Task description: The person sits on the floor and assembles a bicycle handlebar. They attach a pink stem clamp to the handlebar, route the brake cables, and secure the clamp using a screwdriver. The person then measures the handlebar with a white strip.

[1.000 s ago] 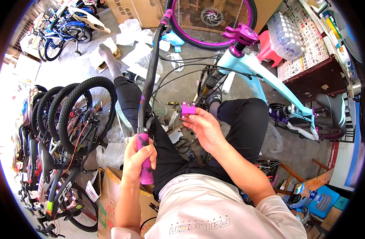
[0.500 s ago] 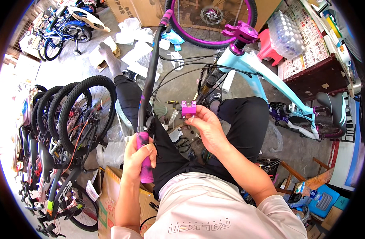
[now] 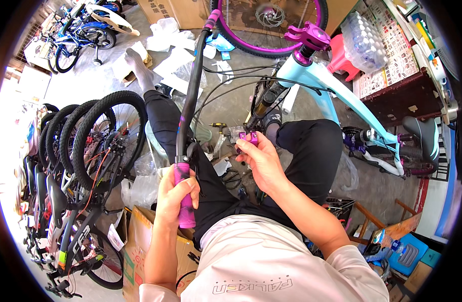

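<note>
Bicycles line workshop floor. Left hand wraps purple grip, apparently steadying handlebar; right hand pinches purple clamp forward-right of left hand, probably fingertip-held because small. Beyond right hand, clear wrap bundles bottles; beside left forearm, cardboard box, contents hard to tell.

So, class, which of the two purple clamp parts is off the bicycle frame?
The small purple clamp, pinched in the person's right grip. The other, the larger purple handlebar stem, sits atop the light-blue bicycle frame.
</note>
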`<state>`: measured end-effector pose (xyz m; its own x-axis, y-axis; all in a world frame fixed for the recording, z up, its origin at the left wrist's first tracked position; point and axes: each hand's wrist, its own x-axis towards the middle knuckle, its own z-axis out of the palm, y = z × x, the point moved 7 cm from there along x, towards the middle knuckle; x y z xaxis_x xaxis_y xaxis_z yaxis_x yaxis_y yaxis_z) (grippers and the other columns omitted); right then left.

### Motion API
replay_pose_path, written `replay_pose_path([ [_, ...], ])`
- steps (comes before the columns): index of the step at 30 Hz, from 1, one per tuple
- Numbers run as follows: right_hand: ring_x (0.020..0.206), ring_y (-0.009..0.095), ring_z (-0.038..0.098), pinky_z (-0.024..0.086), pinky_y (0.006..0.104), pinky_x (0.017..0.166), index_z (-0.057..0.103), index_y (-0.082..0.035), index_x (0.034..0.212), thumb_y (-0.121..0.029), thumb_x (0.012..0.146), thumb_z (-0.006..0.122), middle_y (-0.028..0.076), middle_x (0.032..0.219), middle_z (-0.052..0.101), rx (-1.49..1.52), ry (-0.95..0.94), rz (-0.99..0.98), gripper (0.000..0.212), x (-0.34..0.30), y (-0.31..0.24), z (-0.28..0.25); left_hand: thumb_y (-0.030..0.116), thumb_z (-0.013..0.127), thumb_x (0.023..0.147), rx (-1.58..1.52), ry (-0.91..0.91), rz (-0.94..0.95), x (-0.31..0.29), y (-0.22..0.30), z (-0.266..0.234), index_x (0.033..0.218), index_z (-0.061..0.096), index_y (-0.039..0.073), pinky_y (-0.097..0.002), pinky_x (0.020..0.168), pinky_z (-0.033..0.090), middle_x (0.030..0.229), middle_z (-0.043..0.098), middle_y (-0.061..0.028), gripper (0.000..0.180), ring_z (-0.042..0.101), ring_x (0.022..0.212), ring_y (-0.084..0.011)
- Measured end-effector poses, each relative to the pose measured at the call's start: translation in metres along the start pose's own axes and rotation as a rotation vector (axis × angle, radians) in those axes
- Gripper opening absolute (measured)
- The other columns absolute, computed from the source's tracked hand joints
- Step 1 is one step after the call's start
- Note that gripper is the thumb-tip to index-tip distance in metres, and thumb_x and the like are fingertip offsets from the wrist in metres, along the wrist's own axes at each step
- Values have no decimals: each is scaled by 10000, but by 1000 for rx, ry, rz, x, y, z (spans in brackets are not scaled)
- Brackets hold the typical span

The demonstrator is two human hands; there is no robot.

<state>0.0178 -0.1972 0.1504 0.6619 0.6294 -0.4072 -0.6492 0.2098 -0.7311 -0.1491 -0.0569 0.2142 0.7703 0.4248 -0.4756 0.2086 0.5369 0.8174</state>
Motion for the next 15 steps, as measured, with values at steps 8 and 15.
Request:
replay_pose_path([
  [8, 978, 113, 623, 517, 297, 840, 602, -90, 1079, -151, 1021, 601, 27, 1067, 663, 50, 11, -21, 84, 2, 6, -5, 102, 665, 902, -20, 16, 0, 2, -4, 1, 1077, 543, 17, -278, 483, 482, 714, 571, -81, 230, 548, 530, -155],
  [15, 999, 119, 622, 520, 308, 853, 593, -84, 1106, -146, 1020, 581, 36, 1088, 654, 49, 32, -17, 106, 0, 7, -8, 95, 658, 898, -8, 28, -12, 3, -5, 2, 1080, 543, 13, -277, 483, 478, 708, 575, -84, 230, 545, 517, -156],
])
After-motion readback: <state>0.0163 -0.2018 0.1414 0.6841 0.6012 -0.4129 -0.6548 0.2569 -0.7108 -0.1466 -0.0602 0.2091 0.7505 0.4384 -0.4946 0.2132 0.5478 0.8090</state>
